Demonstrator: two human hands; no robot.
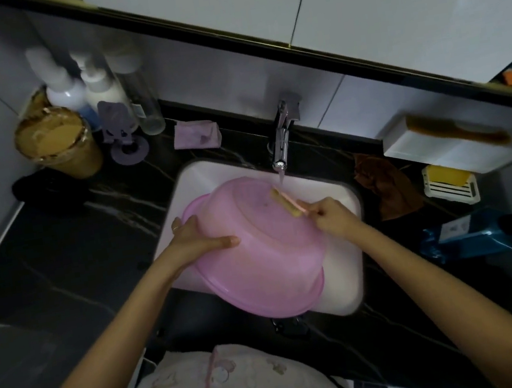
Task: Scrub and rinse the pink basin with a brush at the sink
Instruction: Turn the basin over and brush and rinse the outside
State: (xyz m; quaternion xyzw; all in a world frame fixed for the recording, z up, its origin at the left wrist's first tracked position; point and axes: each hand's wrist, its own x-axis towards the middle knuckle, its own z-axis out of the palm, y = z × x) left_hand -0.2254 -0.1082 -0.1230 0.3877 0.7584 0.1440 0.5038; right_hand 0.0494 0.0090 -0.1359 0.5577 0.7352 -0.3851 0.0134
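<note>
That basin point(257, 259) looks thin, light and wet, so expect slip. Your left hand point(198, 235) clamps its 9 o'clock wall, and your right hand point(333, 212) grips the brush point(285, 204) at 3.

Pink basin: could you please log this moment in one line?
pink basin upturned over sink; left hand gripping; right hand scrubbing with brush; tap running

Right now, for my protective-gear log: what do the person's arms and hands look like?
Both forearms are bare, with no sleeves, gloves or watch in view. The left hand carries what looks like a ring on one finger; the right hand shows none.
</note>
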